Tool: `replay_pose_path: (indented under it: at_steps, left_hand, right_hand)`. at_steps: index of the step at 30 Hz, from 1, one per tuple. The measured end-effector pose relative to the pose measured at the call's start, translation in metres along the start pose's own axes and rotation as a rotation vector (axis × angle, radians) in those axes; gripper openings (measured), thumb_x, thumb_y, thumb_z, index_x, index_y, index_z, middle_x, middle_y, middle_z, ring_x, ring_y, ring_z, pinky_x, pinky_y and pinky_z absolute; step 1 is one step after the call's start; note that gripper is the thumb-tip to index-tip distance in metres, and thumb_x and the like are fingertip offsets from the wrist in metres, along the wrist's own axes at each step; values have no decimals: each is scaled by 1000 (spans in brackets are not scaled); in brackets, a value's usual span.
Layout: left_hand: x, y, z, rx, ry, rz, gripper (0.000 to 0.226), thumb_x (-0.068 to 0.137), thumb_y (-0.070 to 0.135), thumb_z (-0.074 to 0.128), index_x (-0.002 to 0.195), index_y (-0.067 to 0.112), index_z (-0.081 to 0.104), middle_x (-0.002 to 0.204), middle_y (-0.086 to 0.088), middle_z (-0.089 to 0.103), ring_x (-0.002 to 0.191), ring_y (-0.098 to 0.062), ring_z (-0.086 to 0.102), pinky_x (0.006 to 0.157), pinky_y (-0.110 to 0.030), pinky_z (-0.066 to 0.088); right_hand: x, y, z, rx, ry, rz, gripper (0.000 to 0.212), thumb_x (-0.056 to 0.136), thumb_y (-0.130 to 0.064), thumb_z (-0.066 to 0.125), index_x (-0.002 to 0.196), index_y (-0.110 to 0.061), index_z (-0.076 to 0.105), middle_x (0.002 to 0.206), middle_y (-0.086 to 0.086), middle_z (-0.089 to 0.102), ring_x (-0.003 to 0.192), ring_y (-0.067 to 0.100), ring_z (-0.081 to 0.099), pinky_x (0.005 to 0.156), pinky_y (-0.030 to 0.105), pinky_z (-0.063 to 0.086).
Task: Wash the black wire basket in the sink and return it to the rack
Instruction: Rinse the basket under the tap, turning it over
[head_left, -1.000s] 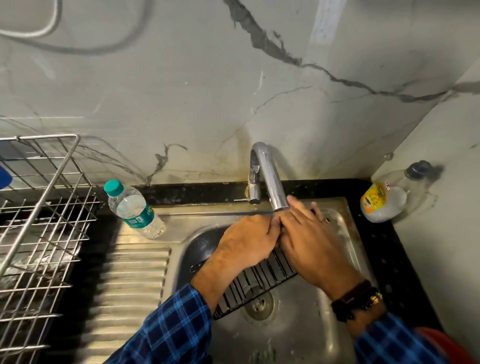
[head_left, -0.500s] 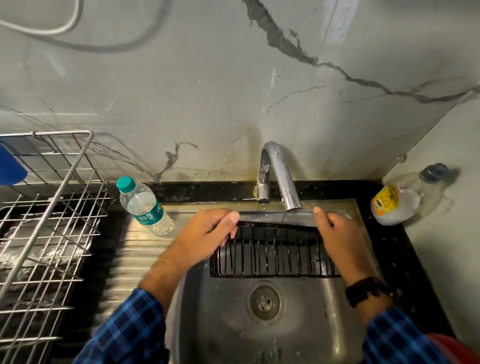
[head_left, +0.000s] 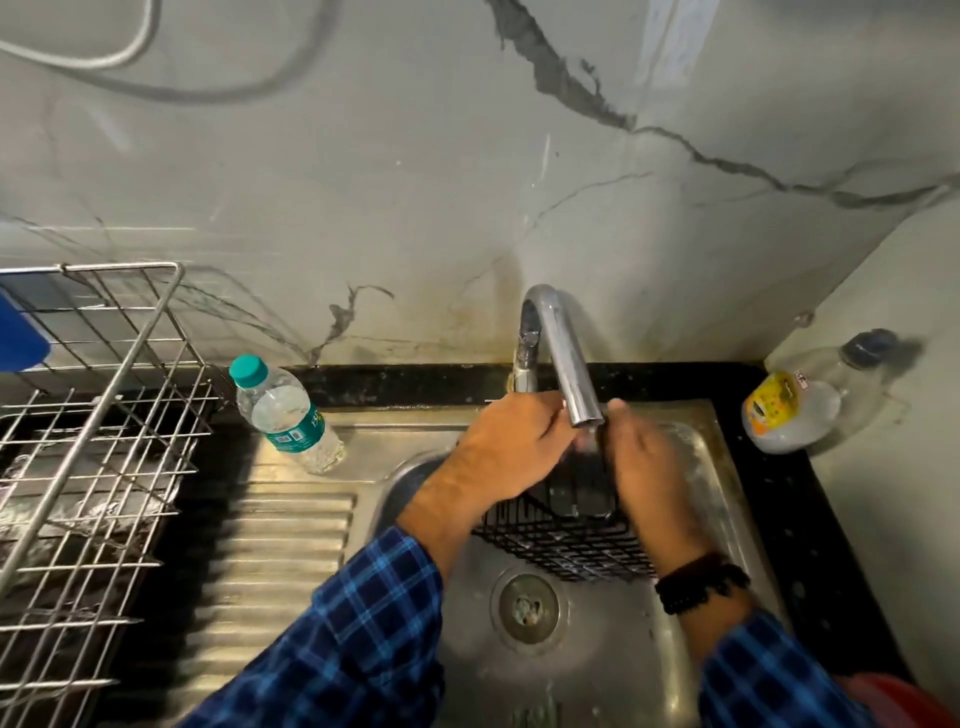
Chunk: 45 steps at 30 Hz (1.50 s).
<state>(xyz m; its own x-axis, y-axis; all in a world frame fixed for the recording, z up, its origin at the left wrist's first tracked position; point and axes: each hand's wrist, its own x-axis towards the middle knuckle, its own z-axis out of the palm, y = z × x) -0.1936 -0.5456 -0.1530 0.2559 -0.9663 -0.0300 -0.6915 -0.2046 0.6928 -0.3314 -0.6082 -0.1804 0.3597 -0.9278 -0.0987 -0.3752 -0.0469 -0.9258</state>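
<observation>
You have only one view, from the camera on your head. It looks forward and steeply down over the steel sink (head_left: 613, 670), so the basin is seen almost from above, and the marble wall (head_left: 415, 182) behind it fills the upper half. The faucet (head_left: 561, 353) stands near the middle of the picture. The black wire basket (head_left: 561, 545) is just below it, between your left hand (head_left: 514, 447) and your right hand (head_left: 644, 467). Your arms enter from the lower edge, large and close to the lens. The wide angle takes in the wire rack (head_left: 111, 387) at the left border and the side wall (head_left: 893, 519) at the right.
</observation>
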Motion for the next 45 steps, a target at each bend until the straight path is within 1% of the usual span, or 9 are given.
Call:
replay_pose_path:
  at_steps: [7,11,17,24,30,31,34,41,45]
  left_hand:
    - [-20,-53,-8,-579,-6,-86,43,108,34,42,79,8,62,68,-14,55,64,-9,56,68,-22,48]
    - [-22,-27,5,-812,249,-197,52,109,36,39,61,24,54,55,1,41,56,-25,35,57,-24,36]
    - [2,-23,2,-760,422,-367,56,107,51,34,57,27,36,50,9,34,45,-10,29,52,-32,27]
    - [15,-6,7,-931,418,-611,53,109,41,35,62,20,47,44,9,44,45,-12,40,51,-28,32]
    - [-5,-28,33,-1027,250,-657,47,97,63,46,90,20,63,87,10,54,66,-8,65,66,-25,51]
    - [-2,-28,31,-1054,273,-744,47,101,57,42,88,17,62,115,-19,65,64,-10,65,60,-23,49]
    - [7,-28,22,-1271,356,-987,50,108,45,34,82,11,59,54,-5,65,52,-17,54,51,-28,42]
    - [-1,-40,19,-1422,491,-1075,41,107,40,33,72,20,40,36,8,39,32,-9,25,38,-19,20]
    - [-19,-41,27,-1525,533,-1060,44,105,42,38,72,18,52,40,3,49,27,-10,44,35,-15,36]
  right_hand:
    - [17,47,-11,630,-54,415,64,104,-45,41,45,-22,49,41,-7,37,36,7,35,42,25,33]
    - [9,46,1,943,-45,524,36,104,-36,46,74,-20,56,54,-6,50,43,5,47,46,19,43]
    - [-13,-1,-10,181,-24,124,55,99,-59,34,141,-30,54,128,-14,64,124,16,57,102,41,45]
    - [-32,-27,17,-715,184,-253,58,97,-49,24,138,-19,54,151,8,44,151,34,19,117,69,8]
    - [-56,-21,38,-914,-209,-677,54,106,-46,17,146,-27,46,158,0,41,142,37,39,117,70,8]
    - [-53,-13,32,-928,-268,-710,55,106,-46,13,151,-28,40,162,-3,33,146,36,34,118,67,11]
    - [-38,19,9,-876,-326,-651,55,105,-49,8,158,-39,16,169,-2,7,155,24,11,122,59,11]
    - [-37,19,16,-810,-151,-211,65,96,-64,-4,157,-42,7,168,1,-15,154,33,-11,119,68,8]
    - [-68,-11,41,-985,-224,-477,65,102,-59,15,161,-33,9,168,15,8,151,42,8,115,73,7]
